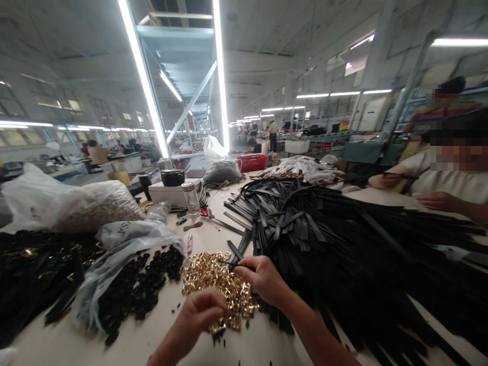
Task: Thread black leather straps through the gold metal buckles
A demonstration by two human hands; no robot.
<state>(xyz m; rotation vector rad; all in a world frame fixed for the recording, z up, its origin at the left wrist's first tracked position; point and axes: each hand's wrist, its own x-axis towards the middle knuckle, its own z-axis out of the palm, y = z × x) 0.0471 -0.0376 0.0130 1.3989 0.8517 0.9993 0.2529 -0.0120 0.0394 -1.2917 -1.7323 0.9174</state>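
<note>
A heap of small gold buckles [213,269] lies on the pale tabletop in front of me. My right hand [263,277] is above its right side, thumb and fingers pinched on a thin black strap [231,264] whose end points left. Low over the near left part of the heap is my left hand [204,307], its fingers curled together; what they hold, if anything, is hidden. A large pile of black straps [297,223] spreads to the right of the buckles. Small black loops [145,277] spill from a clear plastic bag [122,239] on the left.
Pink thread snips [189,244] lie beyond the buckles, near a glass jar [191,198] and a black cup [173,177]. A filled plastic sack [95,206] stands at left, and a red basket [252,162] at the back. Another person's hand [438,201] is across the straps, at right.
</note>
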